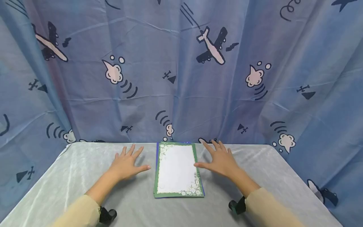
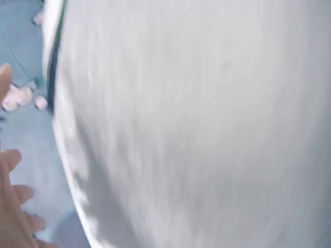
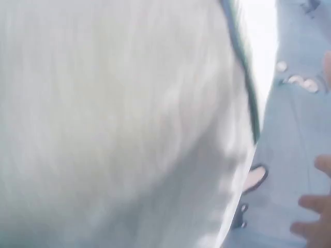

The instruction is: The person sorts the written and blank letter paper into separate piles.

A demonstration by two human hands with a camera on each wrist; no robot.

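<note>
A stack of paper sheets (image 1: pixel 177 168) with green and blue edges lies on the white-covered table (image 1: pixel 136 208). Its top sheet has a white middle and a green border with white flowers. To its left, my left hand (image 1: pixel 124 165) is spread with fingers apart, its thumb pointing toward the stack. My right hand (image 1: pixel 221 160) is spread on the other side, its thumb tip overlapping the stack's right edge; whether it touches cannot be told. Neither hand holds anything. Both wrist views are blurred and catch only fingertips of the left hand (image 2: pixel 15 206) and right hand (image 3: pixel 318 217).
A blue curtain (image 1: pixel 153 63) printed with airplanes and clouds hangs behind the table and along both sides. Black wrist-worn devices sit at the left cuff (image 1: pixel 107 216) and the right cuff (image 1: pixel 237 205). Shadows of the hands fall on the cloth.
</note>
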